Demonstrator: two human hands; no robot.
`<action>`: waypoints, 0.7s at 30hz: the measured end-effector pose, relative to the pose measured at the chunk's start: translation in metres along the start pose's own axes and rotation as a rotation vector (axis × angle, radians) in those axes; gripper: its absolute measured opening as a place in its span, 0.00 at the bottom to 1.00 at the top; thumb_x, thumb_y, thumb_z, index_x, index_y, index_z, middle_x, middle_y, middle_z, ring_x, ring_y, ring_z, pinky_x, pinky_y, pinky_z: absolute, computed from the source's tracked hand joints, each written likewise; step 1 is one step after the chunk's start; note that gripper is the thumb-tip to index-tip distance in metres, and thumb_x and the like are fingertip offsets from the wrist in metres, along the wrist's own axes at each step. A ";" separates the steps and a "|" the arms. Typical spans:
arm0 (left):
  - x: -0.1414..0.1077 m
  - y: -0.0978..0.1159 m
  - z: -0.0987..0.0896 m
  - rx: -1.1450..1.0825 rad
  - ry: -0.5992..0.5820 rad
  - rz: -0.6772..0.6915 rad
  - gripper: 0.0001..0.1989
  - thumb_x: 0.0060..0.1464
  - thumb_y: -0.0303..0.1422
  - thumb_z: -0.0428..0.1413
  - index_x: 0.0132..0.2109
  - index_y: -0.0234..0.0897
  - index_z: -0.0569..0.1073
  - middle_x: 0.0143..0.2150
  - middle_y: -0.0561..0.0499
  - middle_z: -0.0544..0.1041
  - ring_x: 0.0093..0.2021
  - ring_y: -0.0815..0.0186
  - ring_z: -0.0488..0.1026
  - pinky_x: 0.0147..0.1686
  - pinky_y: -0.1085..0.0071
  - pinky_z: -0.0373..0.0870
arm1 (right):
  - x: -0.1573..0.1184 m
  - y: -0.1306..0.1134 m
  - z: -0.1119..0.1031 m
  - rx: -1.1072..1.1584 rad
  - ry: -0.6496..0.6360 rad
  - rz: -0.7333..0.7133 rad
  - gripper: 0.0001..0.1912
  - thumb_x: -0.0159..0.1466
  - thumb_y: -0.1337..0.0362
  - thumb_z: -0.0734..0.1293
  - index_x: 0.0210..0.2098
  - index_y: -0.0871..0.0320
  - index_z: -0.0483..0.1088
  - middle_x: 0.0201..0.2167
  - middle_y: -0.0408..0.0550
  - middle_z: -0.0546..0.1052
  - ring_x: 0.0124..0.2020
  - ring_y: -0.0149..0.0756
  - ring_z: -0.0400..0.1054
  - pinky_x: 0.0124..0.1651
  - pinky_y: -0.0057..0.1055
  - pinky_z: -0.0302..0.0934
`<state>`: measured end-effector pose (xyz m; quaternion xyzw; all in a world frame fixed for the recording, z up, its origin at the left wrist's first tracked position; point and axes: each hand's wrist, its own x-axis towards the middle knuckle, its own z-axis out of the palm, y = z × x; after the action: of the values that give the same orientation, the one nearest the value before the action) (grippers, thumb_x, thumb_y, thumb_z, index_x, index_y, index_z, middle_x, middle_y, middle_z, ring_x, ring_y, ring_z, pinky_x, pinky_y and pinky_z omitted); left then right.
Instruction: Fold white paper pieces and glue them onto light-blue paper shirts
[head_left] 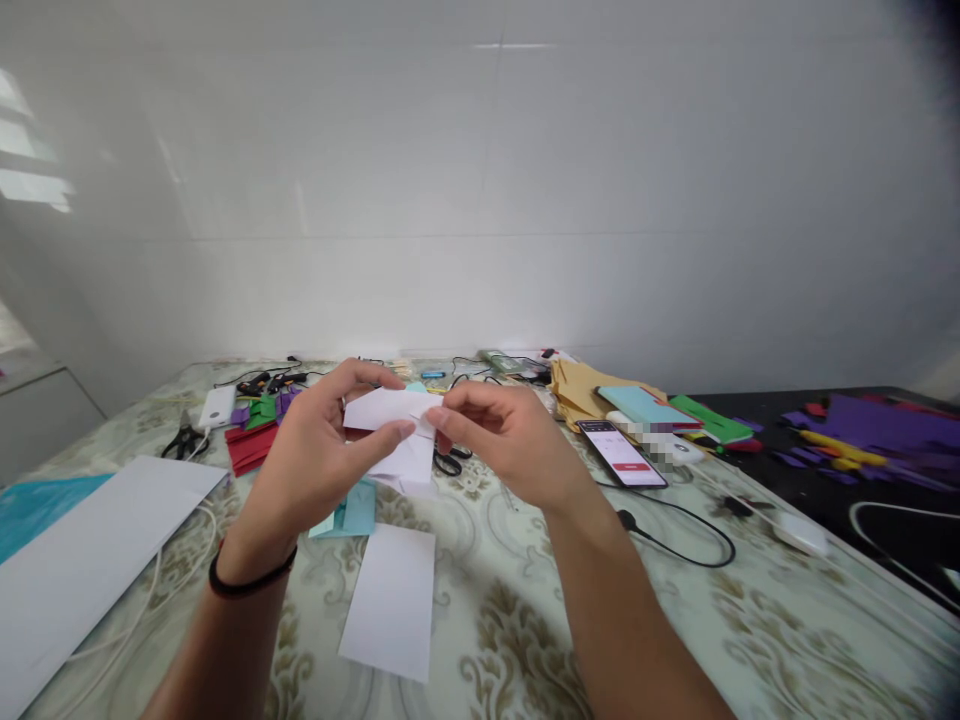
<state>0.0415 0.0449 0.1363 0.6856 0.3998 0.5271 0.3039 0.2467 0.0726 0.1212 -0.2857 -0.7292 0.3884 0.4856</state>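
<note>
Above the table, my left hand pinches a folded white paper between thumb and fingers. At the paper's right end, my right hand grips its edge with thumb and fingertips pressed together. More white paper shows just below the folded piece; whether it is joined to it I cannot tell. A flat white paper strip lies nearer to me, and a light blue folded paper sits beyond it, partly under my left hand. Black-handled scissors lie behind the papers, partly hidden.
At left are a large white sheet, blue sheet, scissors and red paper pieces. On the right stand a lit phone, a black cable, tan paper and purple sheets. A white wall rises behind.
</note>
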 end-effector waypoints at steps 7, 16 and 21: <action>0.000 0.003 0.001 -0.041 -0.032 -0.042 0.13 0.55 0.32 0.67 0.46 0.41 0.75 0.35 0.54 0.79 0.23 0.72 0.73 0.19 0.80 0.66 | 0.002 -0.004 0.002 0.035 0.007 -0.062 0.20 0.66 0.51 0.74 0.25 0.57 0.71 0.23 0.41 0.73 0.25 0.30 0.66 0.29 0.29 0.59; -0.002 0.004 0.000 -0.001 -0.040 -0.021 0.13 0.55 0.32 0.67 0.46 0.40 0.76 0.36 0.53 0.79 0.23 0.72 0.71 0.19 0.79 0.64 | 0.003 -0.001 0.005 0.060 0.030 -0.132 0.23 0.70 0.51 0.68 0.23 0.56 0.69 0.23 0.41 0.70 0.27 0.32 0.63 0.32 0.31 0.57; -0.001 0.005 0.000 -0.052 0.017 -0.004 0.13 0.55 0.31 0.68 0.46 0.40 0.75 0.36 0.54 0.80 0.26 0.71 0.75 0.22 0.80 0.70 | 0.003 -0.002 0.005 -0.003 -0.038 -0.091 0.21 0.68 0.50 0.71 0.26 0.56 0.70 0.24 0.41 0.70 0.26 0.31 0.62 0.31 0.30 0.56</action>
<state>0.0421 0.0414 0.1397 0.6720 0.3898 0.5427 0.3193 0.2405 0.0724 0.1226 -0.2454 -0.7511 0.3700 0.4885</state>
